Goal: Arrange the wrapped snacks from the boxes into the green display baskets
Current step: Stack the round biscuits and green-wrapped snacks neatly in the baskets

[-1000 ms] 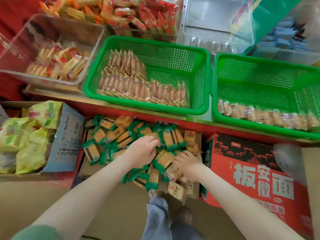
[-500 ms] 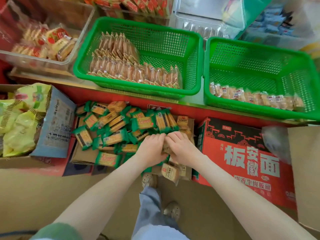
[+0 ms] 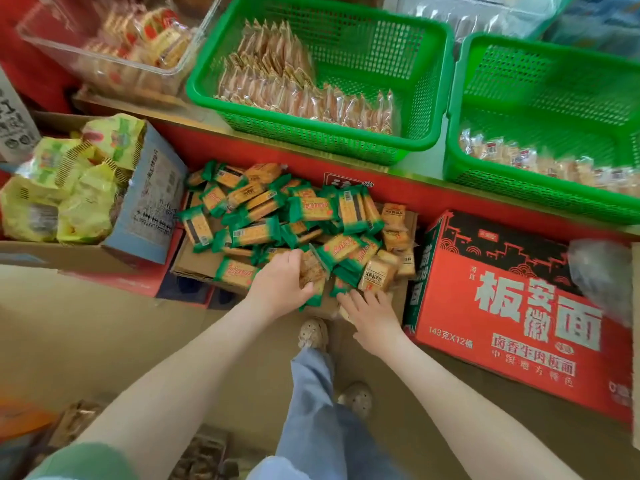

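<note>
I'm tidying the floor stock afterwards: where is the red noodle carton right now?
In the head view, the red noodle carton stands on the floor at lower right, below the right green basket and directly right of the green-wrapped snacks.

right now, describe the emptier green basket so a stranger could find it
Find the red shelf edge; two green baskets sit on it side by side. Take the right basket, above the red carton with big white characters. Unlike the left basket, stacked with several rows, it holds a single row of wrapped snacks along its front wall.
</note>
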`<state>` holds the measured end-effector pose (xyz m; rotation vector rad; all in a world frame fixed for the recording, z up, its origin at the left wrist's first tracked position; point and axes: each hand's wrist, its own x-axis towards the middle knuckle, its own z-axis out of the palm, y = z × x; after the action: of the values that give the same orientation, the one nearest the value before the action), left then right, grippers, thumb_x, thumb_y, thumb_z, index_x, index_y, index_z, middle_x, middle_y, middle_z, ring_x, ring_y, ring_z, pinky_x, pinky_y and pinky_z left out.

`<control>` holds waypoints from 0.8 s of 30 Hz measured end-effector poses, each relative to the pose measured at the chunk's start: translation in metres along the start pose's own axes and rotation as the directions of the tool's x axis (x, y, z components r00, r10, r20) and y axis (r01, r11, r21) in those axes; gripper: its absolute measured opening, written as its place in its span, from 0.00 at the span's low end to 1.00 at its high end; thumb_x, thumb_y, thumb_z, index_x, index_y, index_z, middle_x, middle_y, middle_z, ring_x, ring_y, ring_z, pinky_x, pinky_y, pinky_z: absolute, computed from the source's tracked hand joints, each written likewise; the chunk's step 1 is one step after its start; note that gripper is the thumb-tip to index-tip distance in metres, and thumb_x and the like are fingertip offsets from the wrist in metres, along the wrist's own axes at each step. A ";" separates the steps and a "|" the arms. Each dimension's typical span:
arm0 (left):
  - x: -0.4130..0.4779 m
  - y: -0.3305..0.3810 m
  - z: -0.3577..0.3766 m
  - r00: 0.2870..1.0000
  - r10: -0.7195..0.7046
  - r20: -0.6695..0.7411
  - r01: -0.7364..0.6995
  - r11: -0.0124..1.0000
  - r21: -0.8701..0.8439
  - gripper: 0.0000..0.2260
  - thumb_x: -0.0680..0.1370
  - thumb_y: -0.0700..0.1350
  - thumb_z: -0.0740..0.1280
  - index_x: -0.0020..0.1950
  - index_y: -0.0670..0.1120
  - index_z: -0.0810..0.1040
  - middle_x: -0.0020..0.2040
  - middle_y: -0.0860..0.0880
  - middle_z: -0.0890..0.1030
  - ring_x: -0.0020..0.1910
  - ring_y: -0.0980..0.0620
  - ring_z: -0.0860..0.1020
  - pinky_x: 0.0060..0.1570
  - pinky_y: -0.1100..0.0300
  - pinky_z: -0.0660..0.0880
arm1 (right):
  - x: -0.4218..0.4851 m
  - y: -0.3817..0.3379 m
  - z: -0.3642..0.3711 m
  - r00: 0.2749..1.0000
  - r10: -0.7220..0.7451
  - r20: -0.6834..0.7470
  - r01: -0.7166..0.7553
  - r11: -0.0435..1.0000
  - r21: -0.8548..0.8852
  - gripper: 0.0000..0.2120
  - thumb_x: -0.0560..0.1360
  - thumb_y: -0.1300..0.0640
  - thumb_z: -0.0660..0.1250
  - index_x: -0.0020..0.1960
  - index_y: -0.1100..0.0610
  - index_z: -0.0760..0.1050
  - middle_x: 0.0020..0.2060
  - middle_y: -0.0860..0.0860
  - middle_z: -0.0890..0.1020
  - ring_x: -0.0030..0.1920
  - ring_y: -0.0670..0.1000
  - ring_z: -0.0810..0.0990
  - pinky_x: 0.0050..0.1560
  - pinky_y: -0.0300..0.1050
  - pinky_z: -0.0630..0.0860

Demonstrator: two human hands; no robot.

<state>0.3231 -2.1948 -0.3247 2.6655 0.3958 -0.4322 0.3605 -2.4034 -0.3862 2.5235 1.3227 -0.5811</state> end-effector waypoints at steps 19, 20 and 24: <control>0.023 0.069 -0.081 0.918 0.145 0.368 0.283 0.412 -0.866 0.10 0.80 0.43 0.64 0.61 0.45 0.76 0.57 0.45 0.80 0.56 0.50 0.80 0.58 0.51 0.77 | -0.033 0.054 -0.132 0.960 0.254 0.119 -0.030 -0.330 0.944 0.24 0.75 0.63 0.65 0.70 0.54 0.66 0.61 0.55 0.78 0.59 0.54 0.79 0.59 0.50 0.76; 0.030 0.079 -0.091 0.906 0.208 0.368 0.264 0.401 -0.877 0.10 0.80 0.42 0.63 0.61 0.45 0.76 0.57 0.45 0.81 0.56 0.50 0.80 0.56 0.52 0.77 | -0.033 0.062 -0.141 0.967 0.242 0.085 0.020 -0.403 0.915 0.23 0.74 0.63 0.66 0.68 0.55 0.67 0.60 0.57 0.79 0.58 0.56 0.80 0.58 0.53 0.77; 0.068 0.113 -0.130 0.879 0.347 0.328 0.132 0.482 -0.866 0.21 0.75 0.52 0.70 0.67 0.48 0.75 0.62 0.49 0.79 0.60 0.51 0.78 0.61 0.53 0.74 | -0.030 0.107 -0.181 0.966 0.260 0.008 0.122 -0.480 0.869 0.30 0.70 0.55 0.75 0.67 0.60 0.68 0.59 0.60 0.79 0.59 0.59 0.80 0.56 0.53 0.76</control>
<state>0.4542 -2.2234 -0.1971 1.4728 0.1893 -0.6035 0.4756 -2.4173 -0.2088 3.9652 0.0526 -2.6009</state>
